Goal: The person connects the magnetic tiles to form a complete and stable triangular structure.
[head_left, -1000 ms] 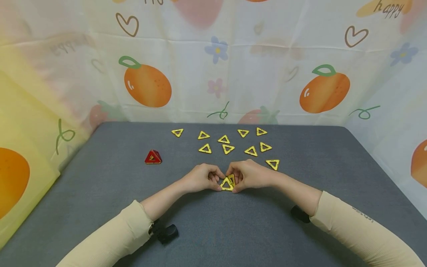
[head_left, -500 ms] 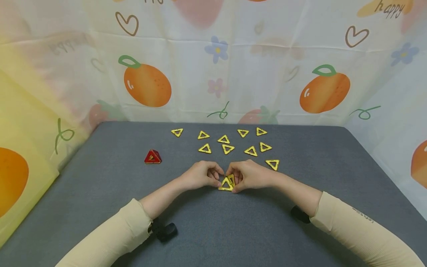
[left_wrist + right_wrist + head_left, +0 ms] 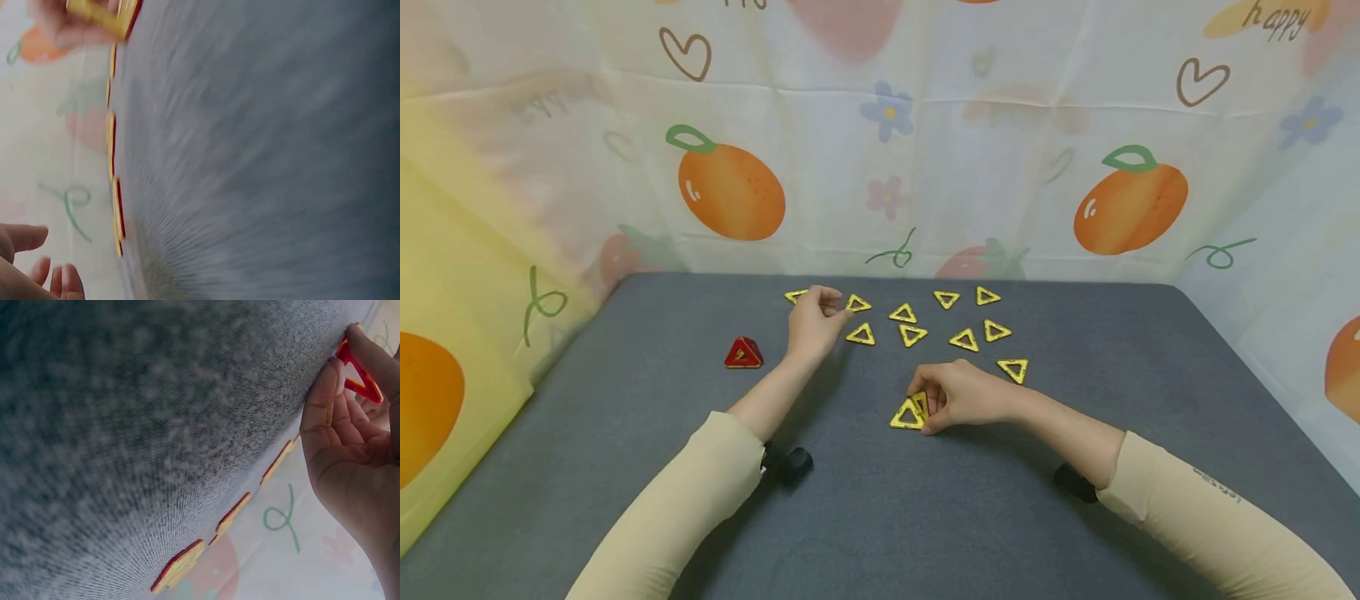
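Cloth point(image 3: 985, 183) printed with oranges, hearts and flowers hangs behind a dark grey desk point(image 3: 865, 517) and along both its sides. Over the desk reach two arms in cream sleeves point(image 3: 1195, 508), rolled back below the wrists. The right hand point(image 3: 966, 396) is near the middle of the desk, its thumb and fingers pinching triangular pieces; the right wrist view shows a red-sided frame between them. The left hand point(image 3: 815, 321) is farther back, above the left end of the scattered pieces, its fingers loosely bent and apart, grasping nothing. A black device point(image 3: 796, 467) sits at the left wrist, and another shows under the right sleeve.

A red pyramid point(image 3: 743, 353) with a yellowish mark on its front stands on the left part of the desk, well apart from the pinched pieces. Those are two yellow triangles: a front triangle point(image 3: 906, 426) with its point up, and a rear triangle point(image 3: 924, 403) partly behind it, close to the fingertips. Ten yellow flat triangles point(image 3: 903, 319) lie spread across the back of the desk, the leftmost partly covered by the left hand.
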Motion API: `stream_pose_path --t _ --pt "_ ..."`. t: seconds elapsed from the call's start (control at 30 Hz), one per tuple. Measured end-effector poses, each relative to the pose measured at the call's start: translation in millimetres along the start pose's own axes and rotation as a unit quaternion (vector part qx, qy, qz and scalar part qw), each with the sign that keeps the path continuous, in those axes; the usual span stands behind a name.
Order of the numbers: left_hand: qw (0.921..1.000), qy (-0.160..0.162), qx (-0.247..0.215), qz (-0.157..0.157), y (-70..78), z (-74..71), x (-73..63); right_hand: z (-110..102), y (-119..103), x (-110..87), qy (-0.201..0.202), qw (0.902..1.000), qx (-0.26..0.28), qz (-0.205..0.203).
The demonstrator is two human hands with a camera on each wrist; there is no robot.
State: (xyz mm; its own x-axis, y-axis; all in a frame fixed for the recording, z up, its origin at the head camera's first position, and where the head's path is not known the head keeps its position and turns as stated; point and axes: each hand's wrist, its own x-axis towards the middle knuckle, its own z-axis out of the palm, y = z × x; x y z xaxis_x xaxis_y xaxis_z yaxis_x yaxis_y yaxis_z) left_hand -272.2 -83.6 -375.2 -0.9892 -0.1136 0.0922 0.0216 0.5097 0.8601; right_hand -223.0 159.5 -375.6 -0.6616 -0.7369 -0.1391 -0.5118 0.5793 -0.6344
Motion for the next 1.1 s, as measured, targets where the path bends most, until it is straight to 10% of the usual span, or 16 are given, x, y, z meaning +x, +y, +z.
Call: stream_pose_path --t 0.4,0.6,0.87,1.1 --pt "0.9767 0.14 -0.077 -0.143 -17.9 -8.1 49.1 -0.7 1.4 -0.6 0.0 1.0 0.0 0.001" --pt "0.973 0.122 -0.044 -0.191 -25.3 -9.7 53.4 0.0 1.3 -0.3 -0.004 1.0 0.002 0.001" --pt "0.9807 0.064 0.1 -0.155 -30.1 -14.3 56.2 -1.4 0.8 -0.8 -0.002 1.0 0.0 0.0" --pt "0.9798 0.043 0.137 -0.139 -30.8 -17.1 53.8 -0.6 0.7 -0.9 -0.003 1.0 0.0 0.0"
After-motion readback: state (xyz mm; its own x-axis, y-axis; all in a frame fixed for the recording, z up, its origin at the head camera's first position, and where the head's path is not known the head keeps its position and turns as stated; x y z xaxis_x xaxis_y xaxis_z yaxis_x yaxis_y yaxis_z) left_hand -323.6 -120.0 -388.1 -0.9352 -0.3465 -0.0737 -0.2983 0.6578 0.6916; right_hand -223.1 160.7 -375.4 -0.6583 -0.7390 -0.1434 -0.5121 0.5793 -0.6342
